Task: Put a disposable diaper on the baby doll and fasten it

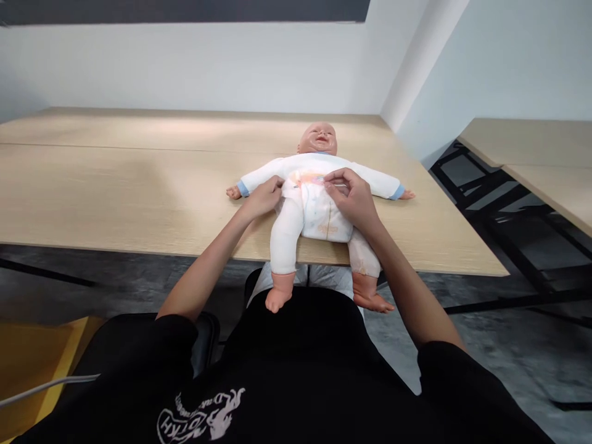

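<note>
A baby doll (287, 237) lies on its back on the wooden table, arms spread, feet hanging past the front edge. It wears a white top with blue cuffs, and a white diaper (324, 216) with a coloured waistband covers its hips. At the diaper's left side, my left hand (267, 196) pinches the edge near the waist. My right hand (352, 196) lies over the right part of the waistband, thumb and fingertips closed on the diaper's upper front. The back of the diaper is hidden under the doll.
The light wooden table (92, 191) stretches far to the left and ends right of the doll. Another table (546, 148) with black legs stands at the right. A black chair (124, 345) and a yellow object (69, 351) with a cable (50, 383) are at lower left.
</note>
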The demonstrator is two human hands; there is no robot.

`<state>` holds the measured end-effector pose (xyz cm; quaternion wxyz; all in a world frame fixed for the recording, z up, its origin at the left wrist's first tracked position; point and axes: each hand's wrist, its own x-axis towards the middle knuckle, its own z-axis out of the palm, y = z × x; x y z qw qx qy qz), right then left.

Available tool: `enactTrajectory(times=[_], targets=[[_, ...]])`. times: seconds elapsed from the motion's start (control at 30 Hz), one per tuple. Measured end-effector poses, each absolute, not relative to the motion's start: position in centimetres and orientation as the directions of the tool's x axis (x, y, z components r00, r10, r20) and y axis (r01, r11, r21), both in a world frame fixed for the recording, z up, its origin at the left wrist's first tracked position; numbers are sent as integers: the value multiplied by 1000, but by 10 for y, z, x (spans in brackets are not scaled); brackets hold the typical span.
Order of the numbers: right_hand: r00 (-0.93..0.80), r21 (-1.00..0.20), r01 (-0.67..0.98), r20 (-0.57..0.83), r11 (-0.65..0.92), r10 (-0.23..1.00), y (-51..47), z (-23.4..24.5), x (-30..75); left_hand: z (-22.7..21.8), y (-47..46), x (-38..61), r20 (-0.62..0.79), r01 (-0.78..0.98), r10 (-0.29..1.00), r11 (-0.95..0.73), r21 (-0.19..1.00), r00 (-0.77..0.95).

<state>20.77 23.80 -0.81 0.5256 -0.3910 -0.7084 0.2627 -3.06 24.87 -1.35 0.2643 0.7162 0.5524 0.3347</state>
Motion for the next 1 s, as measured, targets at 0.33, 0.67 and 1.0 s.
enactTrajectory(times=[0.33,0.67,1.0], targets=[[-122,-770,290,559,568,820,236,-8,207,-9,248,-45,-94,589,880,-229,775,466],[-245,-659,380,604,648,758,235,-11,209,10,228,-76,-118,616,969,-43,787,218],[-645,-160,675,347,720,681,222,17,185,17,235,-20,-7,97,985,-10,995,170]])
